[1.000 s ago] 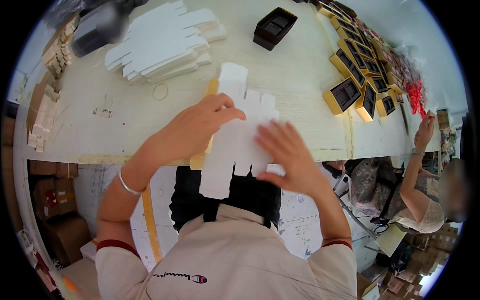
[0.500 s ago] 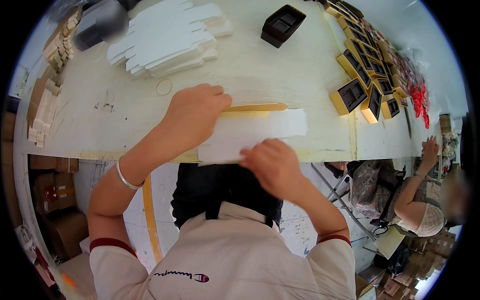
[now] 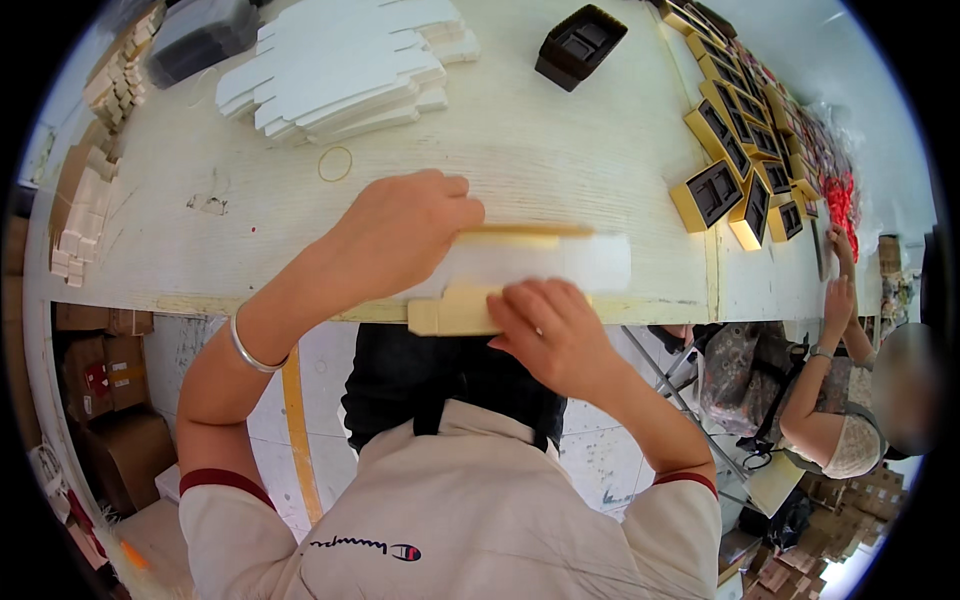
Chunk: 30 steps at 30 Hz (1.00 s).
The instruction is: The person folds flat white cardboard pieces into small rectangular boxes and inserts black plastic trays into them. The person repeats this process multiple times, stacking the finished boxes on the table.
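In front of me, at the table's near edge, lies a flat cardboard box blank (image 3: 595,262), white inside and gold outside. Its far gold strip stands up, and the closed fingers of my left hand (image 3: 420,222) hold the strip's left end. Along the near side, a gold flap (image 3: 455,312) is turned up and shows its outer face. My right hand (image 3: 552,335) has its fingers bent over this flap, with the thumb on the near side. The blank is slightly blurred by motion, and both hands cover parts of it.
Beyond my left hand lie a rubber band (image 3: 335,163) and a stack of white blanks (image 3: 350,65). A dark brown plastic tray (image 3: 582,45) stands farther off. Gold boxes with dark inserts (image 3: 706,195) line the right side, near a co-worker's hands (image 3: 838,295).
The near gold flap has been turned up under my right hand. The blank has shifted slightly right, and my left hand with it. The co-worker's hands have moved together near the red strands.
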Tool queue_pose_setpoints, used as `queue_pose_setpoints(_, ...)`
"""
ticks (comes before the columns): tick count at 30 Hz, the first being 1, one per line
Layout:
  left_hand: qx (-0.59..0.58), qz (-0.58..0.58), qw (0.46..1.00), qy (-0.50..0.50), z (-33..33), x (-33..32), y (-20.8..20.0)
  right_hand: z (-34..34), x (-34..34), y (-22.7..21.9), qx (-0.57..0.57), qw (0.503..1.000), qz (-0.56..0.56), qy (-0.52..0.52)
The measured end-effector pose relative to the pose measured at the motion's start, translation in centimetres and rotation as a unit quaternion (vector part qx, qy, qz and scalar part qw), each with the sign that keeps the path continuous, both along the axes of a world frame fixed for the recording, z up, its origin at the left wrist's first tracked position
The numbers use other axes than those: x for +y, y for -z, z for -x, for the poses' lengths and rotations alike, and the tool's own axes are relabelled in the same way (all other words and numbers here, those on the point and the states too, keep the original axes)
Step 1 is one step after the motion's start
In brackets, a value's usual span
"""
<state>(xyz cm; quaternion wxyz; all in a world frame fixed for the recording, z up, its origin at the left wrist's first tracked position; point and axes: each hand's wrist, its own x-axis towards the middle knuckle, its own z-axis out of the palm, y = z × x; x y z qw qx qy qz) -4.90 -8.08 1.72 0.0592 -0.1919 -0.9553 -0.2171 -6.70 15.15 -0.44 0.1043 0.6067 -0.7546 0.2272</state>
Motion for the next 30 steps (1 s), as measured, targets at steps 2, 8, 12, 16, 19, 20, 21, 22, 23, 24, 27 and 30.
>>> queue_pose_setpoints(2, -0.023, -0.017, 0.999, 0.029, -0.9, 0.2, -0.1, -1.2, 0.7, 1.1, 0.089, 0.996, 0.01, -0.018)
queue_pose_setpoints(8, 0.003, -0.013, 1.0, 0.023, -1.9, 0.5, 0.3, -0.7, 0.1, -1.1, -0.123, 0.991, -0.044, 0.029)
queue_pose_setpoints(12, -0.001, -0.024, 0.999, 0.028, -1.8, 0.7, -0.1, 2.0, -1.4, -1.5, -0.256, 0.963, -0.076, 0.032)
queue_pose_setpoints(16, -0.018, -0.071, 0.997, 0.002, -2.6, 1.3, -0.2, 3.0, -1.4, -2.3, -0.098, 0.992, -0.077, 0.001)
queue_pose_setpoints(19, -0.063, -0.091, 0.992, -0.064, -3.5, 2.1, 0.0, 3.1, -1.6, -2.8, 0.048, 0.991, -0.119, 0.025)
queue_pose_setpoints(20, -0.077, -0.093, 0.989, -0.09, -3.7, 2.3, -0.2, 3.0, -1.8, -3.1, 0.081, 0.986, -0.138, 0.042)
queue_pose_setpoints(21, -0.057, -0.105, 0.989, -0.089, -3.8, 2.6, 0.1, 2.8, -2.0, -2.7, 0.036, 0.992, -0.12, 0.008)
queue_pose_setpoints(22, -0.038, -0.117, 0.989, -0.088, -3.9, 2.9, 0.8, 2.5, -2.2, -1.9, -0.01, 0.994, -0.101, -0.027)
queue_pose_setpoints(23, -0.018, -0.13, 0.987, -0.088, -3.9, 3.0, 1.2, 2.4, -2.4, -1.4, -0.055, 0.993, -0.083, -0.063)
queue_pose_setpoints(24, -0.022, -0.134, 0.986, -0.101, -4.0, 3.1, 1.2, 2.3, -2.4, -1.6, -0.101, 0.989, -0.072, -0.082)
queue_pose_setpoints(27, -0.025, -0.146, 0.983, -0.112, -4.1, 3.3, 1.2, 3.3, -1.7, -0.6, -0.242, 0.964, -0.001, -0.112)
queue_pose_setpoints(30, -0.074, -0.19, 0.978, -0.037, -3.9, 2.7, 1.0, 3.7, -1.8, -0.1, -0.25, 0.963, 0.019, -0.099)
